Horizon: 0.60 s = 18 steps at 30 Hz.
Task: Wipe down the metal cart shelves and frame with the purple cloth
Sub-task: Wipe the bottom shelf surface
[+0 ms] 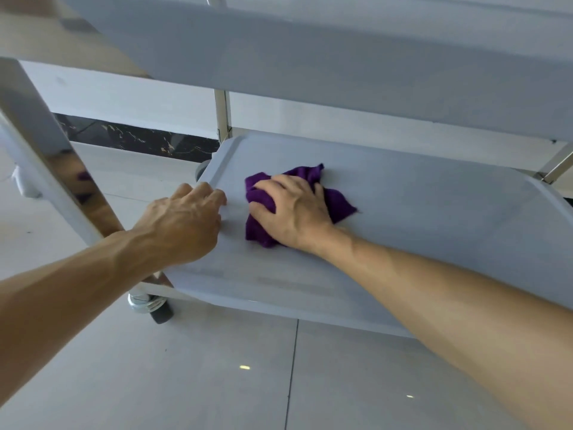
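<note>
Pale grey glossy floor tiles [217, 383] with thin dark grout lines, two small bright light reflections on the tiles, white wall [124, 97] behind, black marble-patterned skirting [133, 138] with gold veining along the wall's base, soft even daylight

Pale tiled floor [217, 383] meets dark marble skirting [130, 136].
</note>
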### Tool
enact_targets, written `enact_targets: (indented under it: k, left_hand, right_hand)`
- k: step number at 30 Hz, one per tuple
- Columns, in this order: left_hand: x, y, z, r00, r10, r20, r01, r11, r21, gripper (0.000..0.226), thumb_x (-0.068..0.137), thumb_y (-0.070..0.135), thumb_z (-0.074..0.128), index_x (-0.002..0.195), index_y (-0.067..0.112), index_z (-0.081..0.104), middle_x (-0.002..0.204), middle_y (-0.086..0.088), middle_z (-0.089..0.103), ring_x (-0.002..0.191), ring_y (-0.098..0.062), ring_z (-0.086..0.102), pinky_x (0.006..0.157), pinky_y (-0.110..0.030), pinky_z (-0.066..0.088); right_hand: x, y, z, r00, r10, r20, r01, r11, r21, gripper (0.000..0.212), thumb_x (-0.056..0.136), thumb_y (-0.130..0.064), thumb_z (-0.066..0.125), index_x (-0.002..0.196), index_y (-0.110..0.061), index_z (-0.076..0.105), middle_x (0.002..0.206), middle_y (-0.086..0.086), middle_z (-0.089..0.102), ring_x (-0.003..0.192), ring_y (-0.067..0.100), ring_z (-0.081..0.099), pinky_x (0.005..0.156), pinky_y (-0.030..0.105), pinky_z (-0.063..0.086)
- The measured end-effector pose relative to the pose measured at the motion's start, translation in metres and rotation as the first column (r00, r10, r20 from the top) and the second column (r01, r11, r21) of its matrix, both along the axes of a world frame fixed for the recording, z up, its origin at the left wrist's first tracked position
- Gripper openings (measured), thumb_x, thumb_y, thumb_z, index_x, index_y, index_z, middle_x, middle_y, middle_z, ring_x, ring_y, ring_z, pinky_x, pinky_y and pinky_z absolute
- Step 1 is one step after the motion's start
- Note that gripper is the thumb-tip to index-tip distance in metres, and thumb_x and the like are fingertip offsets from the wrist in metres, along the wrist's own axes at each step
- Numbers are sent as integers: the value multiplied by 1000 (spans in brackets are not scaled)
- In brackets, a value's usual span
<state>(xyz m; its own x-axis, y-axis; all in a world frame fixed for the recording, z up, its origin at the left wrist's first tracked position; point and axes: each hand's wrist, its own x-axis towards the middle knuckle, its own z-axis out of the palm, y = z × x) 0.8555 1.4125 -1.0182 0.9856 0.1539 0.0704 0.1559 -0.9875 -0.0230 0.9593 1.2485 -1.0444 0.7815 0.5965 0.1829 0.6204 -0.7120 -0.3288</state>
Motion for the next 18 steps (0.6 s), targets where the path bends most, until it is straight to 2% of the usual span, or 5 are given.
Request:
enact_targets:
  k: [4,10,14,18]
  left_hand:
    - [1,-2,6,999,-11,-30,12,999,39,35,101,36,39,135,26,41,141,1,46,121,-21,49,86,-41,52]
    - [8,-19,19,992,27,-125,-13,994,112,34,99,42,36,131,30,43,136,4,48,119,-22,51,87,-41,49]
    - [17,-41,29,979,3,-203,35,982,186,39,99,45,34,133,28,43,138,5,46,123,-21,49,98,-40,44]
    - [27,-92,33,960,-167,-225,189,979,80,46,100,48,35,143,32,34,150,10,35,131,-18,42,102,-36,37]
  right_hand:
    - [-17,-27,4,987,162,-19,-162,987,3,44,94,-53,43,136,-37,49,150,-7,41,143,17,28,118,53,16]
    - [-25,-125,18,928,371,-41,-372,927,-35,41,97,-41,55,138,-33,53,151,-8,43,142,10,32,120,33,16]
    - [-16,-209,29,965,252,-68,-257,963,-82,41,97,-39,57,138,-34,53,152,-13,41,142,0,29,119,24,15]
    - [-14,-301,34,993,46,-107,-61,989,-134,44,97,-40,56,140,-37,50,153,-14,37,136,-15,20,111,3,7]
